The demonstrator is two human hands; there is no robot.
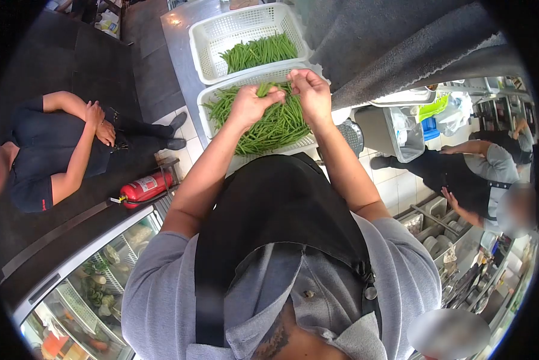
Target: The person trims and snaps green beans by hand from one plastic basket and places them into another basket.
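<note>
Over the near white perforated basket (205, 127), which is heaped with green beans (263, 133), both hands work close together. My left hand (250, 108) is closed around a few green beans that stick up between thumb and fingers. To its right, my right hand (312, 95) makes a pinch with thumb and forefinger at the basket's far right. Whatever lies between those fingertips is too small to make out. A second white basket (205, 51) stands just beyond, with a smaller pile of green beans (260, 53) in it.
Both baskets stand on a metal table (182, 45). A dark cloth-like surface (395, 48) rises at the right. On the left a person (71, 138) stands near a red fire extinguisher (146, 187). Another person (461, 174) stands at the right by a grey bin (386, 135).
</note>
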